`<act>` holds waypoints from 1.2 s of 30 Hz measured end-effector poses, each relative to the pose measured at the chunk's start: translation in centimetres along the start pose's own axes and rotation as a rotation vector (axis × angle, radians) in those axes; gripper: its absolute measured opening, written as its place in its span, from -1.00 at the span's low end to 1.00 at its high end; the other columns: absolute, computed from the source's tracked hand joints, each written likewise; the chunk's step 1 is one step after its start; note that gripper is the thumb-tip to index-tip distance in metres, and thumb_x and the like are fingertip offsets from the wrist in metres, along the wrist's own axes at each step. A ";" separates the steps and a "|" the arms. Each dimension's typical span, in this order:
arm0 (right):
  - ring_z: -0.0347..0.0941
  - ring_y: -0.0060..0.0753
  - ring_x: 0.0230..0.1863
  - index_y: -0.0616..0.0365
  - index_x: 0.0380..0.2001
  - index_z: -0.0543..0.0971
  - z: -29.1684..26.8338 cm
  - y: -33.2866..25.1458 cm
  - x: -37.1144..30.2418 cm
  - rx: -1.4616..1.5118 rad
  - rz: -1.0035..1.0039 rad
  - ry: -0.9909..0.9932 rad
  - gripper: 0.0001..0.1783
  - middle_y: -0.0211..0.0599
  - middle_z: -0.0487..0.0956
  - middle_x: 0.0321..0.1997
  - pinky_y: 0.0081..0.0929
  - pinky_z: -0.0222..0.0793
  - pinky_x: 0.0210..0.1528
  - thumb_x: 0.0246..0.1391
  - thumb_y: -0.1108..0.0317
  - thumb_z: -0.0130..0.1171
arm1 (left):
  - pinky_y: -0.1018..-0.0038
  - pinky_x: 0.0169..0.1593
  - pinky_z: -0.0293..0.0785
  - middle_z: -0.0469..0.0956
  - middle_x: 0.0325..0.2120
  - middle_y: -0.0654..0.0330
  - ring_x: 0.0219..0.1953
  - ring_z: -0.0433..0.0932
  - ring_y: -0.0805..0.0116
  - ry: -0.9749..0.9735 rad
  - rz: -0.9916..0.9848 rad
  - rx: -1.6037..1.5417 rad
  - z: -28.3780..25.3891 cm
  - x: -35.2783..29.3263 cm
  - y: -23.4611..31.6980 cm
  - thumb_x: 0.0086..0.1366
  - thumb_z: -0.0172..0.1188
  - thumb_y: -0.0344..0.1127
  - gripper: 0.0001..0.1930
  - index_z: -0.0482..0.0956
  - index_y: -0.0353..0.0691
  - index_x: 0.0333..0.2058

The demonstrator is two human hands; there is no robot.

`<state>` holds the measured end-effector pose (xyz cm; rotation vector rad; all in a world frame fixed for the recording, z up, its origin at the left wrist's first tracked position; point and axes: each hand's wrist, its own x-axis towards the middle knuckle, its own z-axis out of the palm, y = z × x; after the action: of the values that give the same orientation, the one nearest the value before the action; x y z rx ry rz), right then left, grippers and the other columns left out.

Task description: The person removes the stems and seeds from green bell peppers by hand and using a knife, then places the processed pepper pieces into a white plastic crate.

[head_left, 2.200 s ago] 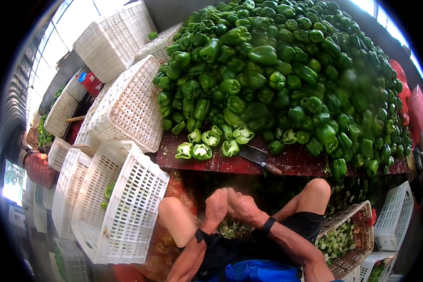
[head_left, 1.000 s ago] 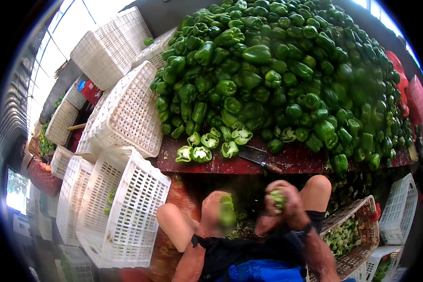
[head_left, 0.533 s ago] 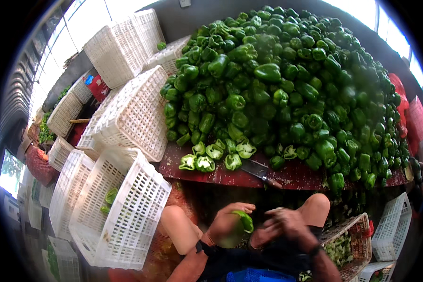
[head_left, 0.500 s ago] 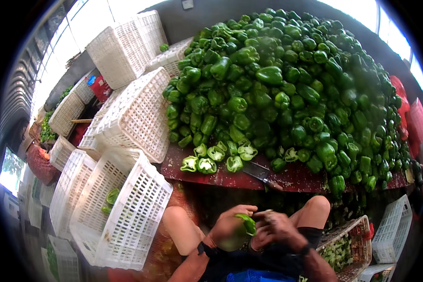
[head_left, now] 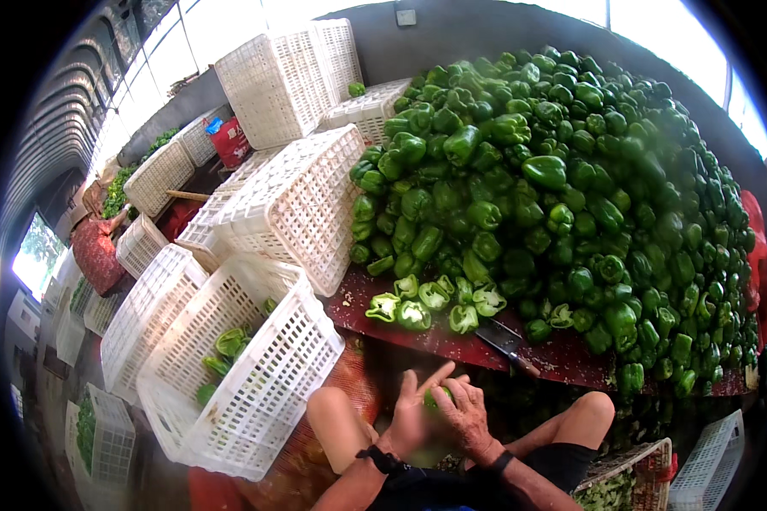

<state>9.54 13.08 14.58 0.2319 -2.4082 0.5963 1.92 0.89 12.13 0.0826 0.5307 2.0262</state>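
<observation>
Both hands meet just above my knees around one green pepper (head_left: 439,395). My left hand (head_left: 412,417) cups it from the left with a finger raised, and my right hand (head_left: 464,415) grips it from the right. Most of the pepper is hidden between the fingers. A knife (head_left: 507,345) lies on the red table edge (head_left: 452,345) just beyond my hands. Several halved peppers (head_left: 435,302) lie cut side up beside it. A huge heap of whole green peppers (head_left: 554,196) covers the table behind.
A tilted white plastic crate (head_left: 256,375) at my left holds a few pepper pieces. More white crates (head_left: 294,200) are stacked behind it and along the left. A basket of pepper scraps (head_left: 626,481) sits by my right knee, and a white crate (head_left: 712,460) further right.
My hands held separate pieces apart a second ago, then came together around one pepper. They sit a little lower and closer now, and the view has tilted slightly.
</observation>
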 end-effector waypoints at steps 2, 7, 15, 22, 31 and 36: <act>0.45 0.06 -0.03 0.14 0.04 0.50 1.0 -0.4 -0.2 0.020 0.024 -0.156 -0.42 -0.09 0.52 -0.03 -0.13 0.44 -0.05 -0.13 0.35 0.37 | 0.23 0.28 0.25 0.33 0.22 0.06 0.18 0.37 0.11 0.110 -0.019 -0.083 -1.4 -1.5 0.1 0.42 -0.41 0.35 -0.21 0.11 -0.15 0.37; 0.54 -0.08 -0.23 0.22 -0.06 0.53 4.2 2.6 1.9 0.293 0.519 -0.063 -0.51 -0.04 0.60 -0.22 -0.28 0.48 -0.16 -0.07 0.28 0.39 | 0.05 0.05 0.50 0.35 0.16 0.04 0.10 0.44 0.09 0.655 0.040 0.176 -6.5 -1.3 -1.1 0.39 -0.02 0.18 -0.37 0.28 -0.16 0.24; 0.55 -0.37 -0.06 0.33 0.20 0.39 8.1 -9.0 21.6 0.965 0.301 0.006 -0.42 -0.03 0.57 0.05 -0.40 0.49 -0.07 0.13 0.38 0.28 | 0.30 -0.15 0.60 0.49 -0.04 0.10 -0.10 0.56 0.15 0.478 0.247 0.900 -4.3 -4.5 1.2 0.41 0.06 -0.14 -0.59 0.36 -0.17 0.15; 0.55 -0.03 -0.31 0.17 -0.44 0.59 11.1 8.0 16.1 0.156 0.365 0.105 -0.92 -0.12 0.59 -0.43 -0.24 0.46 -0.28 -0.03 0.56 0.16 | 0.48 -0.22 0.62 0.55 -0.11 0.16 -0.12 0.59 0.37 0.613 0.370 0.264 -6.2 -1.9 0.3 0.37 0.19 -0.32 -0.63 0.41 -0.33 0.09; 0.53 0.10 -0.15 0.04 0.00 0.51 16.8 11.9 12.5 -0.073 0.035 -0.319 -0.46 -0.04 0.59 -0.15 -0.09 0.48 -0.19 -0.17 0.54 0.08 | 0.47 -0.20 0.61 0.55 -0.13 0.12 -0.14 0.59 0.34 0.573 0.375 0.333 -7.0 -2.8 -0.5 0.37 0.17 -0.33 -0.65 0.42 -0.34 0.07; 0.55 0.11 -0.24 0.03 0.03 0.54 17.6 15.2 10.7 -0.153 0.273 -0.466 -0.38 0.01 0.61 -0.24 -0.06 0.49 -0.24 -0.25 0.30 0.25 | 0.45 -0.26 0.60 0.57 -0.18 0.14 -0.19 0.59 0.40 0.546 0.356 0.576 -4.8 -1.8 0.1 0.37 0.15 -0.28 -0.68 0.47 -0.28 0.04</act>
<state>-13.05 17.99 3.58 -0.0323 -2.9518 0.5151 1.35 -2.27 8.13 -0.0367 1.5291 2.1702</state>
